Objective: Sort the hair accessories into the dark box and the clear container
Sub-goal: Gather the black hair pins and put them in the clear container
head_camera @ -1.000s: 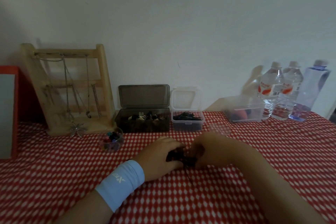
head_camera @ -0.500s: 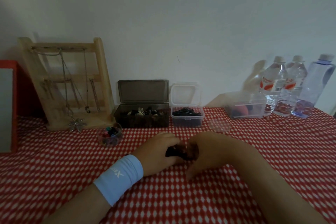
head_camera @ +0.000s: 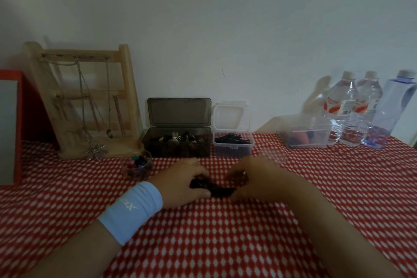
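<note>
Head view. Both hands meet at the centre of the counter (head_camera: 352, 189), which is covered by a matte red cloth (head_camera: 225, 244) printed with rows of small white diamonds.

The left hand (head_camera: 180, 178), with a soft light-blue wristband (head_camera: 133, 210) on its wrist, curls its fingers over the left end of a dark hair accessory (head_camera: 212, 187). The right hand (head_camera: 259, 178) curls its fingers and thumb round the right end. The accessory is black, slim and elongated. It lies low over the cloth, its long axis running left to right and dipping slightly toward the right hand. Its finer shape is too dark to tell.

Behind the hands, against the wall, stands the dark box (head_camera: 178, 144), a rectangular case of smoky translucent plastic. Its hinged lid is upright, and mixed dark and pale pieces are heaped inside. Just beside it on the right is the clear container (head_camera: 233, 144), smaller and squarish. Its snap-lock lid is also raised, and it holds a bundle of thin black strands or pins.

To the left, a slanted wooden rack (head_camera: 83, 101) carries metal chains and a star-shaped pendant. A small round clear cup (head_camera: 137, 165) of coloured bits stands in front of it. At far right are a lidded clear tub (head_camera: 304, 133) and three plastic bottles (head_camera: 352, 108).
</note>
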`<state>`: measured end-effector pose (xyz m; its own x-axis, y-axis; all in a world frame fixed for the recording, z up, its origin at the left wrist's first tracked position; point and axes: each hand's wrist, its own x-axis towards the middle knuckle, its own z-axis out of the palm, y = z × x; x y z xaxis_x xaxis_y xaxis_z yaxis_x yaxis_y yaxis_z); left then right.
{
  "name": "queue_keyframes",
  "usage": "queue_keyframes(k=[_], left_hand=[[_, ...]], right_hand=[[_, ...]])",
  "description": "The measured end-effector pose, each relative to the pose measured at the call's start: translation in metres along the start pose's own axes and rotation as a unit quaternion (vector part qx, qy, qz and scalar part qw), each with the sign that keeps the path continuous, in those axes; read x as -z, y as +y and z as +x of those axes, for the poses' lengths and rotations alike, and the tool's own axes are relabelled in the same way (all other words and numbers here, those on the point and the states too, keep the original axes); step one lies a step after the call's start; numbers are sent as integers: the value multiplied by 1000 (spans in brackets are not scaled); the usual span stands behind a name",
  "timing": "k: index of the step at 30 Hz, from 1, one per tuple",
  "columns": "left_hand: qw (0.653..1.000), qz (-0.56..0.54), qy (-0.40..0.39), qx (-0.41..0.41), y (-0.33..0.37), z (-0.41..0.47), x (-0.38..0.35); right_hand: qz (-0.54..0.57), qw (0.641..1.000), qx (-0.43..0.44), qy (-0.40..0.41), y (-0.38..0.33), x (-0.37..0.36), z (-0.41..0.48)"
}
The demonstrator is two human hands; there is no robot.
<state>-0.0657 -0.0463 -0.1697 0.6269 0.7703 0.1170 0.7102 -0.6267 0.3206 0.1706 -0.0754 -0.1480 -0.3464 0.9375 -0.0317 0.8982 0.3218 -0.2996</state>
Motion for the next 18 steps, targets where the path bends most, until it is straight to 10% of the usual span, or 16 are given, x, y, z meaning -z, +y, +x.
queue_keyframes(k=[18], left_hand=[[974, 66, -172, 128, -1, -10, 45]], right_hand=[[-8, 999, 47, 17, -18, -17, 5]])
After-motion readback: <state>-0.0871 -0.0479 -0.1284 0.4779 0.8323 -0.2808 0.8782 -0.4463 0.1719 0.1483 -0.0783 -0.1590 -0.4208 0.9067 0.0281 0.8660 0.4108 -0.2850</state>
